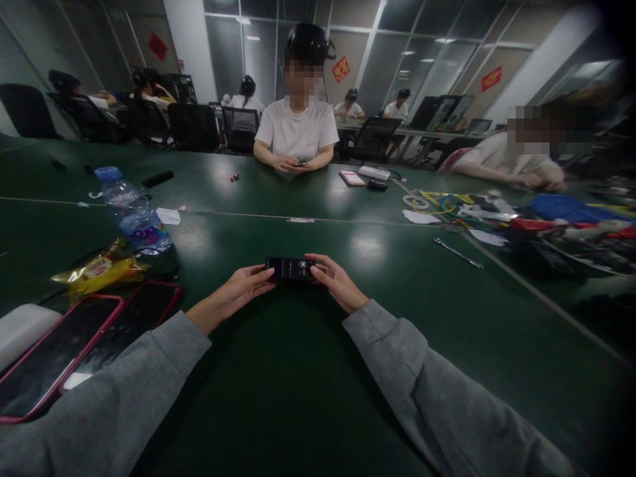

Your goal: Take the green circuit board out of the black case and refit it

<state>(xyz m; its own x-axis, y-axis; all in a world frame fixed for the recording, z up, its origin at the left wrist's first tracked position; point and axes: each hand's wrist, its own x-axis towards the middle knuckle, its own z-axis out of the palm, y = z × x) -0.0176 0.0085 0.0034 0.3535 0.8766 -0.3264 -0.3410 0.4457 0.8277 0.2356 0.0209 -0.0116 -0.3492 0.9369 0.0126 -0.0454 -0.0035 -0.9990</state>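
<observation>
A small black handheld device [290,269] with a dark screen and a few light markings is held sideways between my two hands, over the green table. My left hand [246,286] grips its left end, thumb on the front face and fingers behind. At its right end my right hand [335,281] does the same, with the thumb on the front near a small light icon and the index finger along the top edge. The fingers behind the device are partly hidden.
Left on the green table [278,371] are a water bottle [134,212], a yellow packet [102,268] and red-framed phones [64,354]. Rightward lie a wrench [457,253] and a heap of cables [497,212]. A person [297,129] sits opposite; another person [501,159] is at the right.
</observation>
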